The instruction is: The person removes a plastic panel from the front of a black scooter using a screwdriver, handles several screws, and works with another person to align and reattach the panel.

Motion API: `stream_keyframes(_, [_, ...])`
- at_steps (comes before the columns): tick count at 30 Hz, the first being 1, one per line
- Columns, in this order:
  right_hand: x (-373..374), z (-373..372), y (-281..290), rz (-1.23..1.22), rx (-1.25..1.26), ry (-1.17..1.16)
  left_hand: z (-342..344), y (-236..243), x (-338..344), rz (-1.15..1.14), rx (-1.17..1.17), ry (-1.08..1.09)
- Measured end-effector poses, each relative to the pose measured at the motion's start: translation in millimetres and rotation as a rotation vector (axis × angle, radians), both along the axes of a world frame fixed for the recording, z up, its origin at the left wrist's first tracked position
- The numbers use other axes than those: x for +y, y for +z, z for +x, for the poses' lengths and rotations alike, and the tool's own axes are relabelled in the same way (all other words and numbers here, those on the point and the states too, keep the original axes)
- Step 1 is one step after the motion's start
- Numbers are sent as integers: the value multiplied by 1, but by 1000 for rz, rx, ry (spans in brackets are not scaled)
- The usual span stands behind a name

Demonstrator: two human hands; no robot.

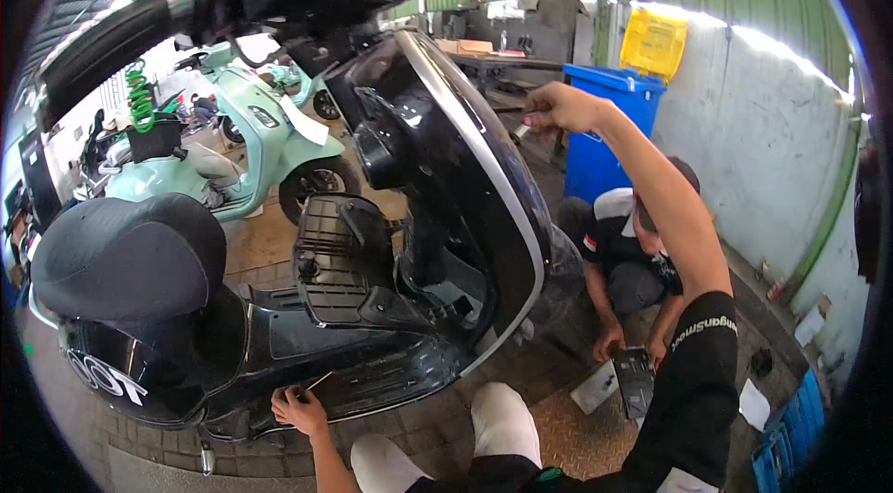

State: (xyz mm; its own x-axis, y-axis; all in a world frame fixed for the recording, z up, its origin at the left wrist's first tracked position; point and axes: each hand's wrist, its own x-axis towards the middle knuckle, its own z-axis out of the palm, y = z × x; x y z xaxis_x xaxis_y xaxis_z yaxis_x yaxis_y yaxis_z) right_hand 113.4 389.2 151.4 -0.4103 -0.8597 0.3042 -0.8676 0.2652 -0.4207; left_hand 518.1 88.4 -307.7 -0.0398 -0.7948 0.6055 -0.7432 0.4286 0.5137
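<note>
A black scooter (502, 214) with a silver-edged front shield stands before me, its dark seat (130, 256) at the left. Low beside its footboard (372, 386), my left hand (299, 411) is closed around what looks like a screwdriver (321, 380), dark at the grip, with a thin shaft pointing up and right. My raised right hand (566, 108) is beside the upper front shield, its fingers pinched on a small pale piece (521, 131) too small to name. A loose black ribbed panel (337, 260) lies over the scooter's floor area.
On the right, another person (633, 242) crouches with both hands at a dark box-like part (634, 381). Behind are a blue bin (605, 121) with a yellow bin lid (654, 45) nearby and a workbench (493, 56). A mint scooter (251, 130) stands back left; a blue crate (791, 433) sits lower right.
</note>
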Motion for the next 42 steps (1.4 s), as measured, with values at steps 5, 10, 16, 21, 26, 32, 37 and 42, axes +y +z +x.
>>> stream_keyframes(5, [-8,11,1,60,-112,-71,4,-1,-2,43,-27,-9])
stream_keyframes(10, [1,17,10,206,70,-138,-1,-5,-5,22,-49,-26])
stream_keyframes(16, [-15,27,-2,38,-201,-190,7,-22,-17,-99,-144,81])
stream_keyframes(21, [-11,5,8,300,199,-190,-3,-22,-11,-126,-143,77])
stream_keyframes(26, [1,-5,-5,125,43,-2,8,-15,-11,-121,-112,40])
stream_keyframes(32, [-9,-16,0,201,-47,-282,-5,-25,-13,-152,-127,73])
stream_keyframes(37, [-2,-23,8,279,-137,112,-6,-34,-18,-187,-155,63])
stream_keyframes(42, [-5,-1,2,293,34,-85,1,-39,-27,-218,-138,84])
